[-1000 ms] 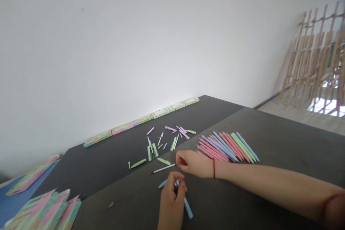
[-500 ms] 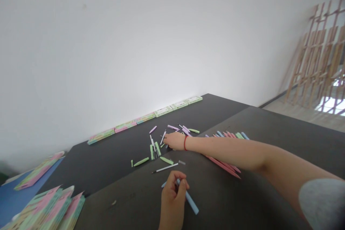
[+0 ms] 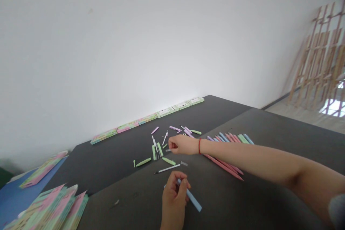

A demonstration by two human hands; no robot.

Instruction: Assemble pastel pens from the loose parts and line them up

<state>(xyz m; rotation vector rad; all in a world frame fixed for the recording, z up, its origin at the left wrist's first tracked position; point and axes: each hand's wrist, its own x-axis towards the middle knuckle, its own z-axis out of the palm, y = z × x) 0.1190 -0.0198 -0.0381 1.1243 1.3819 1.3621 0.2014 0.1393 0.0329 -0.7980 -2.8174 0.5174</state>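
The light-blue pen (image 3: pixel 194 199) is pinched between the fingers of the left hand (image 3: pixel 174 201), while the curled right hand (image 3: pixel 180 145), its hold unclear, hovers at the loose pen parts (image 3: pixel 159 150), which a careless sweep could scatter across the dark bench (image 3: pixel 113 165) beneath a white wall (image 3: pixel 134 43).

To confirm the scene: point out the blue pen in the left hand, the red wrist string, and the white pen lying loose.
Blue pen (image 3: pixel 194 200): head view, on the lower barrel.
Red wrist string (image 3: pixel 199 146): head view, on the band's middle.
White pen (image 3: pixel 167 169): head view, at mid-barrel.
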